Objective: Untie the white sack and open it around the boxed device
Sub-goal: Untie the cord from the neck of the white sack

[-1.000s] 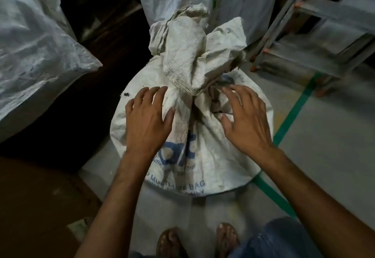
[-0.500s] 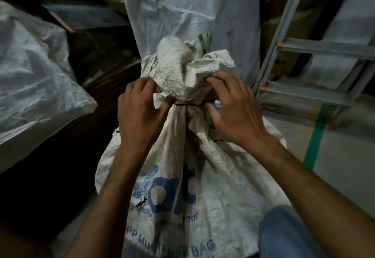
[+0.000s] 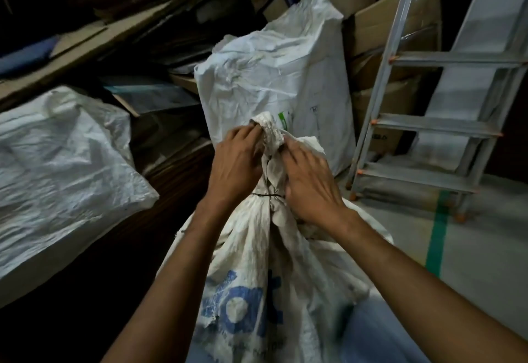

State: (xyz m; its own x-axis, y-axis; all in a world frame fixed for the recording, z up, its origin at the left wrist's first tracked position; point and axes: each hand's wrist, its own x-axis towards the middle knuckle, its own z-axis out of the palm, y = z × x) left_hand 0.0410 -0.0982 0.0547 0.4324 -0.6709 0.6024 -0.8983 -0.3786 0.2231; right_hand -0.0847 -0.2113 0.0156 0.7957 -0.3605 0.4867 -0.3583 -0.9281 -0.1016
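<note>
The white sack [image 3: 257, 262] is coarse woven plastic, matt, creased and grubby, with worn, patchy blue print; the thin cord [image 3: 268, 195] at its neck is dark. The rear sack [image 3: 271, 71] and the left sack [image 3: 63, 162] show the same weave, cleaner and faintly glossy. The ladder [image 3: 434, 125] is dull grey metal, the boxes [image 3: 380, 25] matt brown cardboard, the floor [image 3: 485, 248] smooth grey.

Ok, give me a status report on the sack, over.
Left hand and right hand grip the sack at its bunched top. Dark string tied round neck, not undone. Nothing in the way.
</note>
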